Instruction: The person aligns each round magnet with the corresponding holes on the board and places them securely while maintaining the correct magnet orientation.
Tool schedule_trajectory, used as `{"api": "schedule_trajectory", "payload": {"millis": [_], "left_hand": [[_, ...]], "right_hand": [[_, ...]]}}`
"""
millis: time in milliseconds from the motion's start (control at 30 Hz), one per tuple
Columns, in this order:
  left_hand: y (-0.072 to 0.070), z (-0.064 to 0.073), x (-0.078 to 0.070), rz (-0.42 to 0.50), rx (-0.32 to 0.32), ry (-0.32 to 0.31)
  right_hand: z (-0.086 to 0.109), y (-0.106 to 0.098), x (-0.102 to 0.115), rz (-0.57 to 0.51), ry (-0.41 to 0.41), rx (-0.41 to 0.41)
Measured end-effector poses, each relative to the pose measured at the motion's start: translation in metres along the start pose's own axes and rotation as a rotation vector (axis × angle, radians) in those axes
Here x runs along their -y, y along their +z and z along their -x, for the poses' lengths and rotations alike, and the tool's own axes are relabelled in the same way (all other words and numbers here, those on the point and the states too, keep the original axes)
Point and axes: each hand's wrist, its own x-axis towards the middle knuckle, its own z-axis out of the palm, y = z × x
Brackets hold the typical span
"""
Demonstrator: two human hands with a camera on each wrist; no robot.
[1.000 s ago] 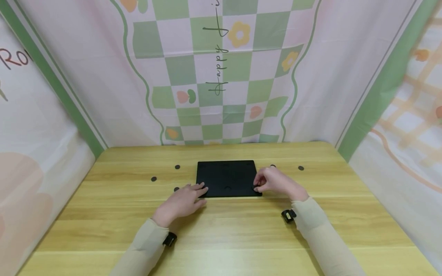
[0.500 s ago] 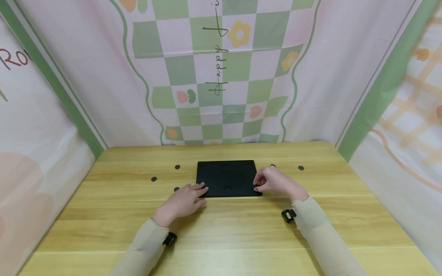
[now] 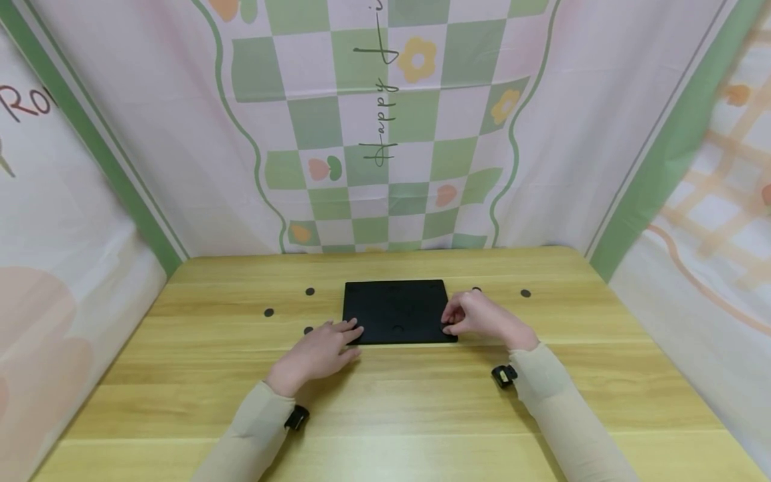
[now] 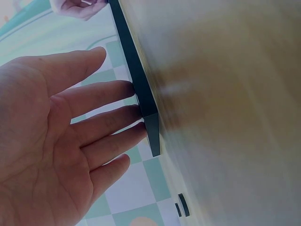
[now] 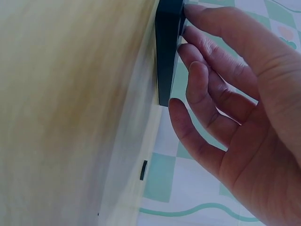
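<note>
Head: high at 6 o'clock of table (image 3: 385,415), facing 12 and down, widest | left wrist: low, close, left hand (image 4: 61,136) at 9 | right wrist: low, close, right hand (image 5: 254,136) at 3 | wrists share slab (image 3: 400,308), checkered curtain (image 3: 415,114)

1. Hands: 2. One left hand (image 3: 316,351), one right hand (image 3: 482,318).
2. Flat black board (image 3: 397,309): 1.
3. Loose dark discs (image 3: 310,291) on the table, head view: 5. Split is 3 left of the board, 2 right. One per side partly covered by a hand.
4. Small dark piece (image 3: 446,329) at the right fingertips: 1, mostly hidden.
5. Round marks (image 3: 397,329) on the board: more than one, too faint for a firm count.
6. Wrist views: left catches 2 discs, right 1 clearly.
7. Wooden table (image 3: 385,408): 1.
8. Beige sleeves (image 3: 247,428): 2.
9. Black wrist devices (image 3: 296,418): 2, one per wrist.
10. Printed cloth walls (image 3: 369,127): 3.
11. Yellow flowers (image 3: 418,59), back wall: 2.
</note>
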Motion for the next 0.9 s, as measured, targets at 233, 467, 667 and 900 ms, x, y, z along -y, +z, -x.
{"api": "schedule_trajectory", "payload": {"millis": [233,467,667,900], "left_hand": [[-0.0001,0.0003,-0.0001,-0.003,0.008,-0.005],[-0.0012,0.0012,-0.0009,0.003,0.009,-0.005],[-0.0017,0.0011,-0.0007,0.008,0.009,-0.006],[-0.0017,0.001,-0.0003,0.009,0.011,-0.009]], "right_hand": [[0.0,-0.0005,0.0013,0.006,-0.001,0.004],[0.0002,-0.0009,0.0019,-0.001,-0.001,0.01],[0.0,-0.0007,0.0011,0.009,-0.002,0.005],[0.0006,-0.0013,-0.0033,0.008,-0.006,-0.009]]}}
